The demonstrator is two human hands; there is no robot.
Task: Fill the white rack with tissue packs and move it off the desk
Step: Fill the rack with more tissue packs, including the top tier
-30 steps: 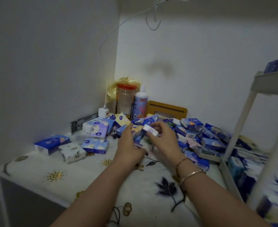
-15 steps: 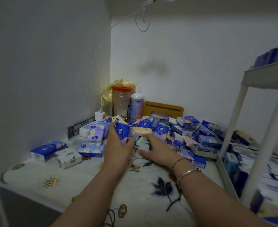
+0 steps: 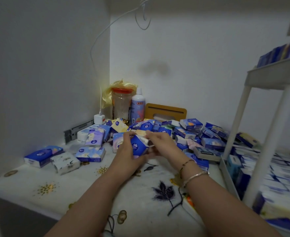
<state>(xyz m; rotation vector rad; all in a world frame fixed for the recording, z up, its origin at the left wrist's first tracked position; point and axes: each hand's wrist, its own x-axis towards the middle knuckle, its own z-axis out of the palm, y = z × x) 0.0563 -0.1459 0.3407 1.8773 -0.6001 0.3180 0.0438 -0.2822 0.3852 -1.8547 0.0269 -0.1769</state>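
Note:
A heap of small tissue packs (image 3: 190, 132), mostly blue and white, lies across the back of the desk (image 3: 82, 182). My left hand (image 3: 125, 153) grips a blue pack (image 3: 138, 147) just above the desk, in front of the heap. My right hand (image 3: 161, 142) pinches a pale pack (image 3: 141, 132) right beside the blue one, fingertips meeting the left hand's. The white rack (image 3: 276, 106) stands at the right edge, with packs on its upper shelf and many in its lower tray.
A clear jar with a red lid (image 3: 121, 104), a white bottle (image 3: 137, 106) and a wooden tissue box (image 3: 165, 111) stand in the back corner. A white charger (image 3: 99, 118) with a cable hangs down the wall. Three loose packs (image 3: 64, 156) lie at the left.
Both hands have drawn back from the heap toward me, bringing the blue pack and the pale pack together above the desk. The view has shifted slightly left.

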